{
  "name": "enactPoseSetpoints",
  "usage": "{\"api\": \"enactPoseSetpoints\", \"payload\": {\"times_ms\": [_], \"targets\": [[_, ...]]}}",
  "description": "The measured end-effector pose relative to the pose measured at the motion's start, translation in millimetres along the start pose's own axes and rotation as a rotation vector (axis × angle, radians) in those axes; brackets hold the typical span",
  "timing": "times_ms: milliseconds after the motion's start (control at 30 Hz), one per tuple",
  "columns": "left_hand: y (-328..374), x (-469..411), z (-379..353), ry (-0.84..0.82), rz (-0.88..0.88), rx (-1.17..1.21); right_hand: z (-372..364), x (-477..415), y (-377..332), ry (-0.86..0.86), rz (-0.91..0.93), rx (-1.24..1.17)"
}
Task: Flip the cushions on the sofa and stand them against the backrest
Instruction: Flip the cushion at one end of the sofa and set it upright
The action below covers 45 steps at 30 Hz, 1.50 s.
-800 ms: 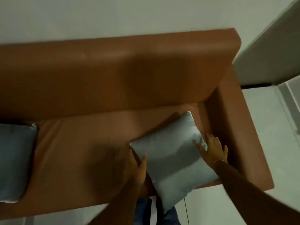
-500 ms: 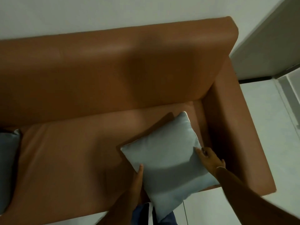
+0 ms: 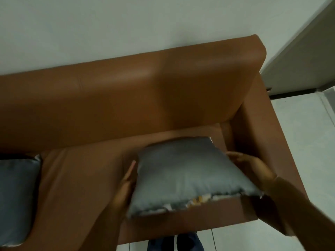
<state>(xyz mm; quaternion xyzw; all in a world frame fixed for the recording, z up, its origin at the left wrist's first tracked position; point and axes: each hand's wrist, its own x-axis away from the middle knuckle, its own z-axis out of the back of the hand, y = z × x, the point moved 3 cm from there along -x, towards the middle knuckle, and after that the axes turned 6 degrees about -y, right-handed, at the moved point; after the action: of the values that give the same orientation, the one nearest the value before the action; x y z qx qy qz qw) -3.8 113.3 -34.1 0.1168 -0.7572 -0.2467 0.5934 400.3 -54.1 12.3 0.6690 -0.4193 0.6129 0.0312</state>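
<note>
A grey-blue cushion (image 3: 188, 174) is lifted off the right end of the brown sofa seat (image 3: 85, 180), held between both hands and squared to the backrest (image 3: 126, 98). My left hand (image 3: 126, 180) grips its left edge, and my right hand (image 3: 252, 165) grips its right edge. A patterned underside with yellow shows along its near edge. A second grey-blue cushion (image 3: 16, 196) lies flat on the seat at the far left.
The sofa's right armrest (image 3: 266, 142) stands just beyond my right hand. A pale wall rises behind the backrest. A light door or panel (image 3: 304, 57) is at the upper right, over a pale tiled floor (image 3: 308, 134).
The cushion lay skewed flat on the seat with my hands at its sides. Now both hands have gripped it, raised it and turned it square to the backrest.
</note>
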Motion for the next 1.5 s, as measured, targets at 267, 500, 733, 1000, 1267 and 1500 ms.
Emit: {"api": "enactPoseSetpoints", "payload": {"times_ms": [267, 500, 733, 1000, 1267, 1500], "targets": [[92, -46, -10, 0.001, -0.299, -0.229, -59, -46, -81, -0.064, 0.401, 0.387], [117, -63, -74, 0.062, -0.338, -0.428, -98, -85, -103, 0.085, 0.510, 0.453], [103, -66, -63, 0.077, -0.469, -0.412, -89, -88, -105, 0.020, 0.475, 0.613], [98, -69, -67, 0.090, -0.493, -0.403, -89, -99, -105, 0.057, 0.465, 0.675], [92, -57, -70, 0.171, -0.582, -0.386, -89, -95, -100, 0.065, 0.457, 0.657], [65, -19, -84, 0.381, -0.397, -0.432, -94, -71, -69, 0.193, 0.389, 0.518]]}}
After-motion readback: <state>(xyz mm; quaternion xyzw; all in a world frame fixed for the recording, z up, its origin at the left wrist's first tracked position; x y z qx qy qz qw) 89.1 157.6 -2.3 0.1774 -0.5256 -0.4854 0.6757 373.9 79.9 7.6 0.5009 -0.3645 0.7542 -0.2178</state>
